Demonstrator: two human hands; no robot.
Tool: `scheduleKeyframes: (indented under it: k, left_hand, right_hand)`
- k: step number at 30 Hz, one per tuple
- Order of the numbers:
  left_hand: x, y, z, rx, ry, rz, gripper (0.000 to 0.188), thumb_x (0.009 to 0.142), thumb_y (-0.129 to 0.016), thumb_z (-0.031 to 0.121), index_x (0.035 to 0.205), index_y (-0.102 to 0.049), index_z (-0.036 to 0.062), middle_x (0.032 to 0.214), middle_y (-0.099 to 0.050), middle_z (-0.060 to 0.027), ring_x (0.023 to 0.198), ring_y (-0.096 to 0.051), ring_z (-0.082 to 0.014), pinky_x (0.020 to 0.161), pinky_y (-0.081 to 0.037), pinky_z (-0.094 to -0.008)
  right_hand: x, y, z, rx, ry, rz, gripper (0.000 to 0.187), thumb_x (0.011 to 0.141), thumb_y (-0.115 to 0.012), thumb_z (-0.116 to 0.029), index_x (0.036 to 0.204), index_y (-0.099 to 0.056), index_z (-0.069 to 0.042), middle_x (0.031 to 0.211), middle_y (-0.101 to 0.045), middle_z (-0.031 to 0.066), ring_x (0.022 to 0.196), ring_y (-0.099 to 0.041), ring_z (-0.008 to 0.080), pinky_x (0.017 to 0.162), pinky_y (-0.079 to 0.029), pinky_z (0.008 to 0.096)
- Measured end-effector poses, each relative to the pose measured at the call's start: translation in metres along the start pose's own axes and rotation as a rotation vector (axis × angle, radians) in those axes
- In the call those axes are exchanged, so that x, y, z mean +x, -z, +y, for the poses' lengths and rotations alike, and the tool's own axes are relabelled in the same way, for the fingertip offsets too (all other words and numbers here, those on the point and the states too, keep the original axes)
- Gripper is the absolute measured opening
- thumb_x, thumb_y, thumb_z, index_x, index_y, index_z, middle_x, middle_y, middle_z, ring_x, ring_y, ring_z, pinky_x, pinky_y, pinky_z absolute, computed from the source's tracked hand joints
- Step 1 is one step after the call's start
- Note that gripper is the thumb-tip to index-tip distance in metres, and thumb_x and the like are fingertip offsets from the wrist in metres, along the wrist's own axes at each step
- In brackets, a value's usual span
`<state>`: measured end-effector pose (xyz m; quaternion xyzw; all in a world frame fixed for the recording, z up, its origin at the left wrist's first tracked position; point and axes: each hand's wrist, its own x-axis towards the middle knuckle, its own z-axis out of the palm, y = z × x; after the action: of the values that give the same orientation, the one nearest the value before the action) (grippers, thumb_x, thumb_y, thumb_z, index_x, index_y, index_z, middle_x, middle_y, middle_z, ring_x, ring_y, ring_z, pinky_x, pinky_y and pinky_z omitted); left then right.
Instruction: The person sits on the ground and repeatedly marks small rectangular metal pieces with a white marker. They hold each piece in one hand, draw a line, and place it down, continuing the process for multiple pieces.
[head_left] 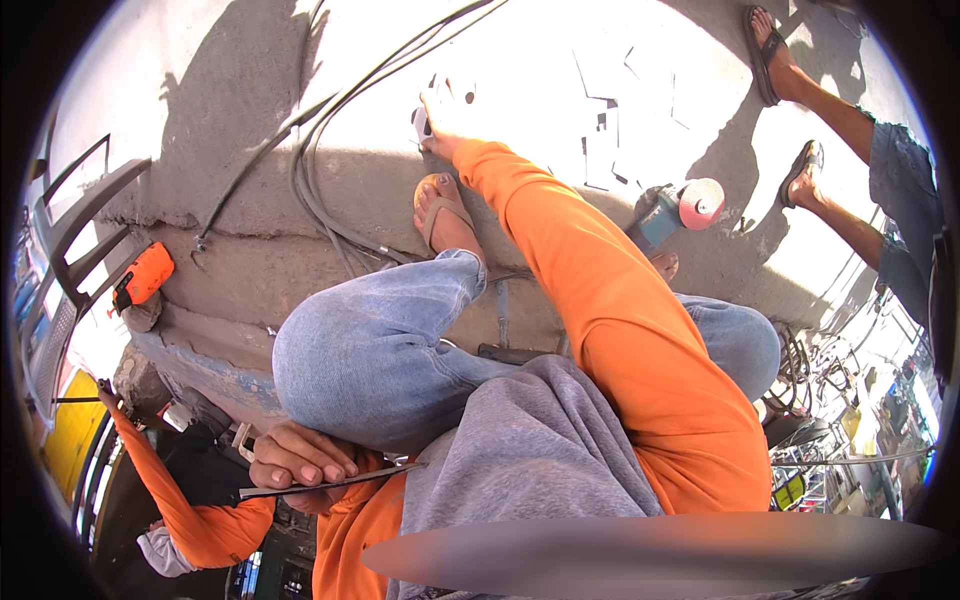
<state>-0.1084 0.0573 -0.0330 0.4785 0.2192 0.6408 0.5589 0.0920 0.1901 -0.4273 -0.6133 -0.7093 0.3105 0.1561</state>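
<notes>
My left hand (305,462) is closed around a thin, dark, flat strip (375,475), held level near my left knee. My right arm stretches forward to the sunlit ground, where my right hand (443,122) is closed on a small grey-white piece (421,124). Glare washes out part of that hand, and the piece's exact kind is unclear. To the right of this hand, several thin dark bits (606,122) lie scattered on the concrete. An angle grinder (656,222) with a pinkish-red disc (702,204) rests beside my right foot.
Dark cables (310,150) run across the ground at the left. Beyond them stand a chair (75,235) and an orange-and-black object (145,275). A person in sandals (765,55) stands at the right; another in orange (190,510) is at the lower left. Tangled wires (800,365) lie at the right.
</notes>
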Motion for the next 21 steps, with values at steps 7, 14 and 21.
scheduleKeyframes:
  k: [7,14,21]
  left_hand:
    - [0.004,-0.005,-0.001,-0.018,0.025,-0.024,0.023,0.092,-0.062,0.008,0.107,-0.053,-0.0059,0.087,-0.058,-0.0150,0.071,-0.068,-0.0245,0.054,-0.064,-0.0309]
    - [-0.005,-0.019,-0.002,-0.069,0.081,-0.017,0.022,0.094,-0.058,0.007,0.112,-0.055,-0.0049,0.091,-0.058,-0.0149,0.077,-0.066,-0.0225,0.056,-0.063,-0.0311]
    - [0.005,-0.051,-0.022,0.129,0.163,0.054,0.027,0.088,-0.071,0.010,0.107,-0.064,-0.0070,0.090,-0.069,-0.0139,0.075,-0.067,-0.0168,0.064,-0.059,-0.0309]
  right_hand:
    - [-0.016,0.044,-0.021,0.221,-0.083,0.058,0.048,0.082,-0.064,-0.009,0.124,-0.042,-0.007,0.103,-0.065,0.0189,0.090,-0.065,0.0408,0.078,-0.051,0.0452]
    - [-0.077,0.175,-0.057,0.647,-0.163,0.553,0.057,0.076,-0.071,0.002,0.117,-0.033,-0.004,0.097,-0.060,0.0152,0.082,-0.064,0.0224,0.070,-0.054,0.0324]
    - [-0.120,0.308,-0.122,1.010,-0.380,0.778,0.063,0.078,-0.077,-0.004,0.121,-0.031,-0.005,0.101,-0.055,0.0110,0.084,-0.059,0.0166,0.070,-0.054,0.0320]
